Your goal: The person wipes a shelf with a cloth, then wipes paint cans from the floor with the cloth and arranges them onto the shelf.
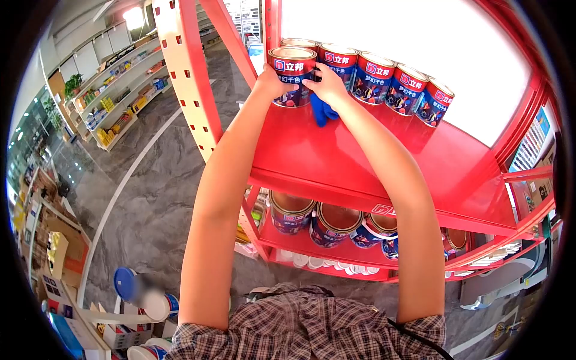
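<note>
My left hand (276,85) grips the left side of a paint can (288,95) with a red and blue label and a metal lid. On the can's right side, my right hand (330,85) holds it with thumb and fingers. The can is upright at the left end of the red upper shelf (336,162); I cannot tell whether its base touches the shelf. A crumpled blue cloth (321,113) shows just below my right hand; whether the hand also holds it is hidden. Behind the can stands another paint can (300,43), mostly covered.
Matching paint cans (373,78) stand in a row to the right against the white back panel (408,30). Larger paint buckets (337,225) fill the lower shelf. A red perforated upright (189,66) rises at the left. White buckets (157,306) sit at lower left.
</note>
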Demonstrator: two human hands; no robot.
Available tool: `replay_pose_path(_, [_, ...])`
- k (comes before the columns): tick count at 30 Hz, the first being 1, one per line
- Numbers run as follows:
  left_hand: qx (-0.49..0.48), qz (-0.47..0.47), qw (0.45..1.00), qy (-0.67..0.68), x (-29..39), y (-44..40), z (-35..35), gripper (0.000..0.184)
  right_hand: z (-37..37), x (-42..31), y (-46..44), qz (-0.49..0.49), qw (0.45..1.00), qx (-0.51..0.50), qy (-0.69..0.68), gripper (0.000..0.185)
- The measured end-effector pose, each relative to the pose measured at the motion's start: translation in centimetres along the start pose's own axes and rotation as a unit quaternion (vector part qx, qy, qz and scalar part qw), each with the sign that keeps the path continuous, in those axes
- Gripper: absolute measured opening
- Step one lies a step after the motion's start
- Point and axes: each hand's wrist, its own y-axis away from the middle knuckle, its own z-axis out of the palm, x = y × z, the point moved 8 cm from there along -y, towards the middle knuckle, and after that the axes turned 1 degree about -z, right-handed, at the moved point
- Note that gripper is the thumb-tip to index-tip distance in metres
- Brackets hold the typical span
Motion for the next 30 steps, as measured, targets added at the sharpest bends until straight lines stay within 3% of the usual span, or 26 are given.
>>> replay_pose_path(2, [0.019,0.021,1.000,0.002,-0.9,-0.8,0.5,0.106,0.1,-0.5,0.5,0.003,1.000,0.011,0.009,0.066])
replay_pose_path(5, [-0.025,0.055,0.992,0.110,-3.1,-3.4,3.0,0.097,0.2,-0.8,0.8,0.021,0.999,0.025,0.037,0.068])
replay_pose_path(12, [0.004,0.060,0.994,0.090,-1.8,-1.3,1.6,0.097,0.5,-0.3,0.6,0.004,0.999,0.011,0.040,0.069])
replay_pose_path(20, [0.017,-0.003,1.000,0.008,0.4,1.9,-0.3,0.105,0.6,-1.6,2.0,0.030,0.990,-0.017,0.139,0.070])
replay_pose_path(23, [-0.003,-0.060,0.997,-0.043,0.4,2.7,-0.1,0.089,-0.7,-2.1,2.9,0.038,0.984,-0.005,0.173,0.064])
replay_pose_path(25, [-0.056,0.049,0.984,-0.161,2.2,4.3,0.6,0.060,-1.7,-2.6,3.9,0.047,0.979,-0.030,0.194,0.053])
replay_pose_path(26, [-0.060,0.050,0.984,-0.160,2.4,5.2,0.8,0.060,-2.3,-2.8,4.6,0.049,0.977,-0.029,0.207,0.039])
replay_pose_path(28, [-0.015,0.083,0.983,-0.165,4.8,9.1,-0.7,0.038,-3.1,-4.0,6.1,0.028,0.973,-0.057,0.223,0.034])
replay_pose_path(30, [-0.003,0.110,0.983,-0.149,5.8,12.0,-0.8,0.037,-3.8,-5.8,8.7,0.021,0.967,-0.085,0.240,0.031])
